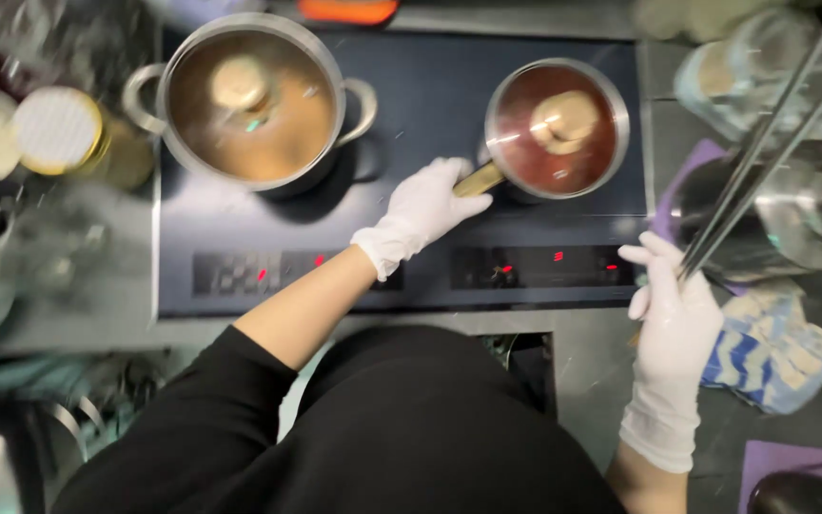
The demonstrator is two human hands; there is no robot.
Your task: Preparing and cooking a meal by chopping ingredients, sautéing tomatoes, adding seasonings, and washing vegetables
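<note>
While left hand grips saucepan handle near cooktop edge, right hand clasps long chopsticks

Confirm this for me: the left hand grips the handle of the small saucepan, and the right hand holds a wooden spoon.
Not quite. The head view shows the right hand holding long metal chopsticks, not a wooden spoon. The left hand does grip the handle of the small saucepan.

Open passage: bare black glass cooktop between the large two-handled steel pot and the small steel saucepan. Jars crowd the left edge; a steel vessel and blue patterned cloth block the right.
</note>
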